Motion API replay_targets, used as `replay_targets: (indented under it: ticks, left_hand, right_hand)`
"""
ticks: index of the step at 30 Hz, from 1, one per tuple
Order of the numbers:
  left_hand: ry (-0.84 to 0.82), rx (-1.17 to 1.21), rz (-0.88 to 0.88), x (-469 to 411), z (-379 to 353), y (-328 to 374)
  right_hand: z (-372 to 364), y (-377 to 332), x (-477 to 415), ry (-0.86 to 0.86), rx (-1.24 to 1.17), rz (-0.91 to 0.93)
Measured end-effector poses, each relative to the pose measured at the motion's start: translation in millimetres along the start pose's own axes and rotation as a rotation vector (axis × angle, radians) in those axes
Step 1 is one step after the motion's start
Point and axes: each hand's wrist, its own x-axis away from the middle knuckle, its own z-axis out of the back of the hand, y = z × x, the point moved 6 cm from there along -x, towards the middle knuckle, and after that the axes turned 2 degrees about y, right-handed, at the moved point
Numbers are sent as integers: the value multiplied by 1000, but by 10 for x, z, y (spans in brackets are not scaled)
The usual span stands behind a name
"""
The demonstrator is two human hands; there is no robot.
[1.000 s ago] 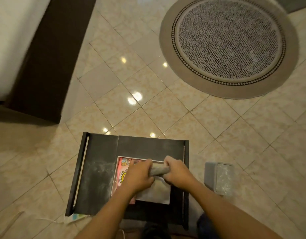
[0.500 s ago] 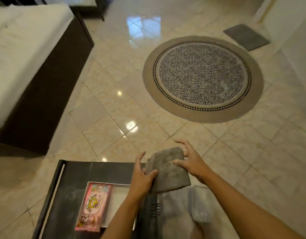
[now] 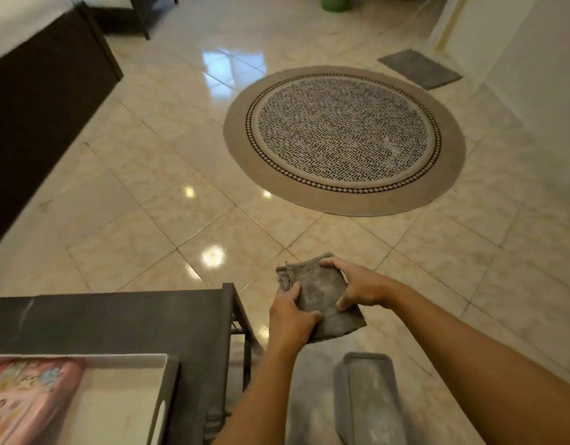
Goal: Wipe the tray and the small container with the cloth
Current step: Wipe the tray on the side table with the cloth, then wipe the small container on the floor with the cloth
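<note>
A grey cloth is held in the air over the floor, to the right of the dark table. My left hand grips its near left side and my right hand grips its far right edge. A white tray sits on the table at the lower left, with a pink patterned pack lying in its left part. A small grey dusty container stands on the floor below my hands, to the right of the table.
The dark low table fills the lower left. A round patterned rug lies on the tiled floor ahead. A dark bed frame is at the left, a grey mat by the wall at the far right.
Both hands lifted the cloth off the tray and carried it right, off the table and over the floor. The view has tilted up and swung right.
</note>
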Motion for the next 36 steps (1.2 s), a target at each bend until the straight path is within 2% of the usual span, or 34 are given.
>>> replay_targets:
  ticks: [4,8,14,20,29,36]
  left_hand:
    - [30,-11,-59,-165,-279,-373]
    - [39,-7,-156,88,-358,-518]
    - [112,-43,-317,1190,-324,-395]
    - [134,-97,-398,2256,-331,-288]
    - [196,-194,-444,2959,83,-228]
    - [220,-218,-399,3183,-41,-512]
  right_hand:
    - [-256,374,-206,54,45,21]
    - [-431,500,29,105,25,84]
    - [-665,419,1147,187,1,183]
    - [-975,428,2241,285,15,193]
    - [-1321,-8,2884,348,19,287]
    - [-1496,275,2867,274,-18,266]
